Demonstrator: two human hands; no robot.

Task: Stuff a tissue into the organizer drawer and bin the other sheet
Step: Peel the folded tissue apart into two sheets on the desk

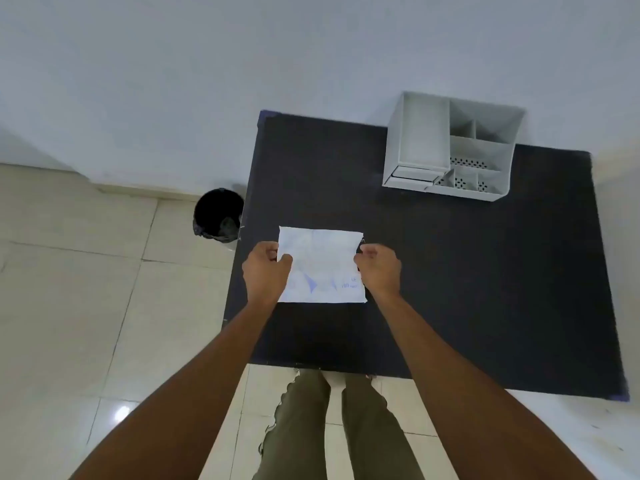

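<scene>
A white tissue (322,265) with faint blue print lies spread over the left part of the black table (467,271). My left hand (265,268) pinches its left edge and my right hand (379,268) pinches its right edge. A grey desk organizer (450,147) stands at the table's far right, with a small drawer (410,174) at its lower left front, slightly pulled out. A black bin (218,214) with a dark liner stands on the floor just left of the table. Whether the tissue is one sheet or two stacked I cannot tell.
Beige floor tiles (86,306) stretch to the left and below the table. A pale wall (242,64) runs behind the table and bin. My legs in olive trousers (332,427) stand at the table's near edge.
</scene>
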